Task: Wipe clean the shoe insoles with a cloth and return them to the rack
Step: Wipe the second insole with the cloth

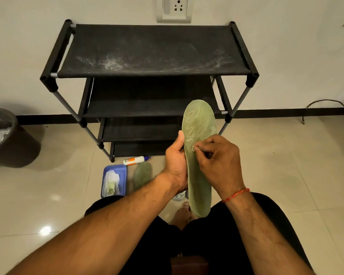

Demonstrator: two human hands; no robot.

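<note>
The green insole [199, 135] is held up in front of the rack [153, 50]. Its long axis runs near vertical in the view, with the toe end up toward the shelves and the heel end down over the person's lap. The left hand [176, 165] grips its left edge at mid-length, thumb straight along the rim and fingers wrapped behind. The right hand [218, 157], fingers curled tight, pinches a small pale scrap [195, 148] (cloth or not, too small to tell) against the insole's face. A second insole [142, 174] lies on the floor just beside a blue tray [123, 175].
</note>
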